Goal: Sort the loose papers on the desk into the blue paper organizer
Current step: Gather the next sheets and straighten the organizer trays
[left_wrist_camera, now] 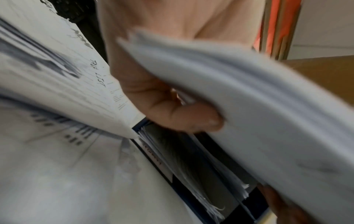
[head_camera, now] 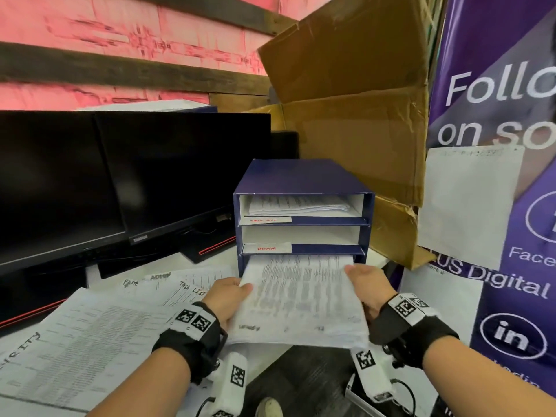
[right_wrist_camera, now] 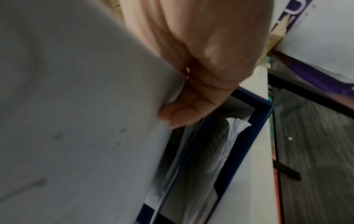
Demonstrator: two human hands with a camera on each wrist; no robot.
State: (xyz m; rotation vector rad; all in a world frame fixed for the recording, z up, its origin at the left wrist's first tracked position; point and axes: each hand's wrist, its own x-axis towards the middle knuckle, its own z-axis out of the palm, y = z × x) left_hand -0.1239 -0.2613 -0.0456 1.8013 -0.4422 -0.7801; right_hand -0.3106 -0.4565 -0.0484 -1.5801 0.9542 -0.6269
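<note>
A blue paper organizer [head_camera: 302,179] with three slots stands on the desk, right of the monitors. Its top slot holds papers above a "TASK LIST" label; the middle slot, labelled "ADMIN", looks empty. A thick stack of printed papers [head_camera: 298,299] has its far end inside the bottom slot. My left hand [head_camera: 230,297] grips the stack's left edge, thumb on top. My right hand [head_camera: 368,285] grips its right edge. In the wrist views my left hand [left_wrist_camera: 172,109] and right hand [right_wrist_camera: 193,97] curl under the stack [left_wrist_camera: 258,106] [right_wrist_camera: 76,121], facing the organizer [left_wrist_camera: 191,195] [right_wrist_camera: 250,127].
Loose printed sheets [head_camera: 87,341] cover the desk at left, some hand-labelled. Two dark monitors [head_camera: 120,176] stand behind them. A large cardboard box [head_camera: 355,115] leans behind the organizer. A purple banner [head_camera: 511,145] with white sheets taped on it closes the right side.
</note>
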